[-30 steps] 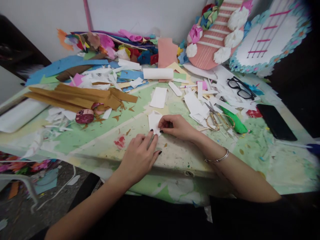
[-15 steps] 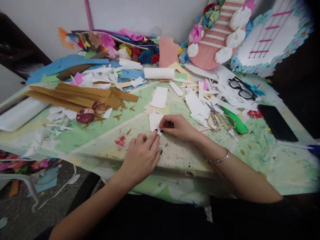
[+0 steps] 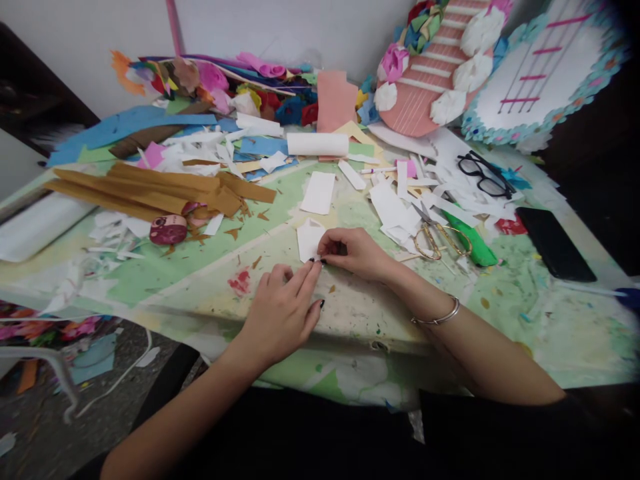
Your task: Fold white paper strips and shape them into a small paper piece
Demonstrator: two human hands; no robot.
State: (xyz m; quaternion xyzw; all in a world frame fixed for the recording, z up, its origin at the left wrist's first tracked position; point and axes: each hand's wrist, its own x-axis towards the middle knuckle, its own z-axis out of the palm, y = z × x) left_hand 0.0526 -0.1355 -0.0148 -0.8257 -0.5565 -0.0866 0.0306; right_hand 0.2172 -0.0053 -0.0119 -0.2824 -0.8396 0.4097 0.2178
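The left hand (image 3: pixel 285 310) was laid across the table (image 3: pixel 370 310), fingers outstretched to the near end of the paper (image 3: pixel 309 239). Against its fingertips, the right hand (image 3: pixel 357 253) was curled at the paper's near right corner; whether anything was pinched could not be told. The paper was judged light, flexible, easily torn, best held by its edges. Beyond, a sheet (image 3: pixel 319 193) was seen.

Black-framed glasses (image 3: pixel 481 176) near a black phone (image 3: pixel 555 244) lying flat.

Left hand (image 3: pixel 283 307) palm down; right hand (image 3: pixel 354 253) curled, pinching.
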